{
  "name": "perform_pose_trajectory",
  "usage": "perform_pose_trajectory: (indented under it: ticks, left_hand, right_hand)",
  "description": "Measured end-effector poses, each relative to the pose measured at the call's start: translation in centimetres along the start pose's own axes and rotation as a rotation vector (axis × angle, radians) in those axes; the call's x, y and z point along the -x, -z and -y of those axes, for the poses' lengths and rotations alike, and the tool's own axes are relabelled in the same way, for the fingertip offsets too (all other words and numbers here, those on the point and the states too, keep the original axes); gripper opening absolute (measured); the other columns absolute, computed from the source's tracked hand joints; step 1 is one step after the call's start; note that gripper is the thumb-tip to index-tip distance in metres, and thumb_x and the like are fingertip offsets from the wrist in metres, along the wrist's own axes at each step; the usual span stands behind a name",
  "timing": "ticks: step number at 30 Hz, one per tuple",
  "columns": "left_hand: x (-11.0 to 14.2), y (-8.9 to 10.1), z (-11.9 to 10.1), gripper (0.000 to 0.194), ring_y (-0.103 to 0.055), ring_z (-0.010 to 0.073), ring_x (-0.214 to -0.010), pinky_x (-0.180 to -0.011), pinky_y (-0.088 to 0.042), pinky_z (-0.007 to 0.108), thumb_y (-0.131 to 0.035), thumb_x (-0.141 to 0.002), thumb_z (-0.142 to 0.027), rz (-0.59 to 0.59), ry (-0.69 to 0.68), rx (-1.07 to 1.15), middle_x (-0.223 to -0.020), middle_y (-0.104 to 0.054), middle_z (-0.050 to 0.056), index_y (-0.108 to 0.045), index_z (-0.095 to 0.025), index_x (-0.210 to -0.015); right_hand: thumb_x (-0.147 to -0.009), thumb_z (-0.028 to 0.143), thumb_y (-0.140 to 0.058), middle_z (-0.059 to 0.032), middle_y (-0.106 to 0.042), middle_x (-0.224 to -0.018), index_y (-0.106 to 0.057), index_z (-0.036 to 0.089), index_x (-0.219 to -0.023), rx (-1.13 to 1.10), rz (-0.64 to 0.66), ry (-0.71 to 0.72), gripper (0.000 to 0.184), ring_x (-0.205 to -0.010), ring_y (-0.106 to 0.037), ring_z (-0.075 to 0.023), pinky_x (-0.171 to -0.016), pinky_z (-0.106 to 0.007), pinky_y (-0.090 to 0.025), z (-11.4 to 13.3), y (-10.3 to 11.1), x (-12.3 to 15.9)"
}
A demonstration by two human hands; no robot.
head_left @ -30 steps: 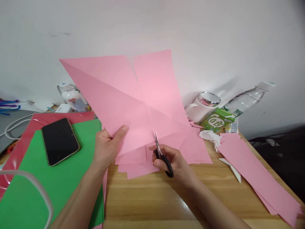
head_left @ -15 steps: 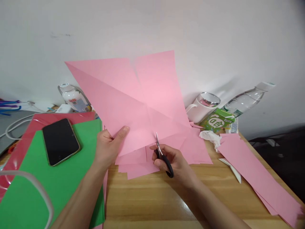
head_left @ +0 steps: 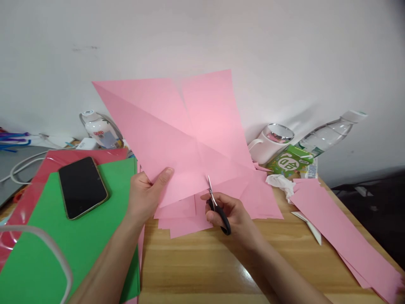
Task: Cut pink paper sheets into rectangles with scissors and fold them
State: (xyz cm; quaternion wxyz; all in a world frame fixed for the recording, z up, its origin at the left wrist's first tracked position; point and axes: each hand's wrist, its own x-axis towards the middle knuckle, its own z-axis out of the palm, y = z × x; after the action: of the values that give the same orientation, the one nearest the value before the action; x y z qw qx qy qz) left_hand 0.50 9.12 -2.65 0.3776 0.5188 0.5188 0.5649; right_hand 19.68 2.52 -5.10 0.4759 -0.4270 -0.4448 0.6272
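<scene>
My left hand (head_left: 146, 197) pinches the lower left edge of a large creased pink paper sheet (head_left: 177, 131) and holds it up, tilted away from me. My right hand (head_left: 232, 215) is closed round the black handles of small scissors (head_left: 214, 204). The blades point up into the sheet's lower edge at its middle crease. More pink sheets (head_left: 253, 196) lie flat on the wooden table (head_left: 202, 261) under both hands.
A black phone (head_left: 82, 187) lies on green paper (head_left: 47, 240) over a red folder at left. A white bottle (head_left: 99, 128) stands behind. A white mug (head_left: 268, 143), green carton (head_left: 289, 161), water bottle (head_left: 329, 134) and pink strips (head_left: 341, 236) sit at right.
The raised pink sheet has shifted slightly to the right. Both hands stay almost in place, the scissors still at the sheet's lower edge.
</scene>
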Motion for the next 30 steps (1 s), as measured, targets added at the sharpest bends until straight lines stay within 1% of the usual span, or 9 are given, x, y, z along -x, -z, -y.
perform_pose_trajectory:
  ticks: [3,7,12,17,23,30]
  left_hand:
    - [-0.03,0.02,0.04,0.016,-0.055,0.0144,-0.057,-0.052,-0.046,0.024,-0.068,-0.068,-0.033,0.013,-0.019,-0.022,-0.060,-0.060,-0.001,-0.067,-0.017,-0.067]
    - [-0.07,0.01,0.13,0.017,-0.055,0.0143,-0.057,-0.053,-0.046,0.025,-0.067,-0.069,-0.033,0.067,-0.021,-0.048,-0.060,-0.060,-0.001,-0.067,-0.016,-0.069]
    - [-0.09,-0.05,0.21,0.017,-0.056,0.0161,-0.059,-0.054,-0.048,0.027,-0.068,-0.068,-0.034,0.046,-0.006,-0.032,-0.062,-0.061,0.000,-0.068,-0.017,-0.070]
    - [-0.02,-0.07,0.14,0.016,-0.054,0.0150,-0.057,-0.052,-0.046,0.025,-0.068,-0.068,-0.033,0.035,-0.005,-0.035,-0.060,-0.060,-0.001,-0.068,-0.017,-0.069]
    - [-0.01,-0.23,0.34,0.016,-0.054,0.0146,-0.057,-0.052,-0.047,0.025,-0.068,-0.068,-0.033,0.036,-0.016,0.009,-0.061,-0.060,-0.001,-0.067,-0.017,-0.067]
    - [-0.10,-0.10,0.19,0.018,-0.054,0.0136,-0.057,-0.052,-0.044,0.024,-0.068,-0.069,-0.034,0.048,-0.007,-0.022,-0.060,-0.060,-0.001,-0.067,-0.017,-0.065]
  right_hand:
    - [-0.071,0.025,-0.070,0.0029,-0.052,-0.069,-0.061,0.019,-0.099,0.010,0.012,0.003,0.030,-0.058,-0.043,-0.0084,-0.054,-0.023,-0.031,0.22,-0.06,0.00]
    - [-0.070,0.025,-0.071,0.0012,-0.055,-0.074,-0.058,0.020,-0.099,0.034,0.010,-0.010,0.032,-0.064,-0.048,-0.0102,-0.058,-0.024,-0.035,0.60,-0.08,-0.02]
    - [-0.069,0.027,-0.072,0.0006,-0.055,-0.076,-0.058,0.020,-0.098,0.056,0.001,-0.017,0.033,-0.066,-0.050,-0.0112,-0.059,-0.024,-0.037,0.70,-0.02,-0.09]
    - [-0.069,0.029,-0.071,0.0012,-0.055,-0.071,-0.058,0.019,-0.099,0.062,-0.004,-0.023,0.034,-0.062,-0.048,-0.0106,-0.056,-0.024,-0.035,0.70,-0.02,-0.13]
    - [-0.069,0.027,-0.071,0.0028,-0.053,-0.068,-0.059,0.018,-0.100,0.016,-0.002,-0.012,0.034,-0.058,-0.044,-0.0087,-0.053,-0.023,-0.031,0.46,0.02,-0.10]
    - [-0.069,0.028,-0.071,0.0050,-0.048,-0.063,-0.059,0.017,-0.098,0.039,-0.046,-0.011,0.033,-0.054,-0.039,-0.0074,-0.051,-0.023,-0.027,0.52,-0.22,-0.16]
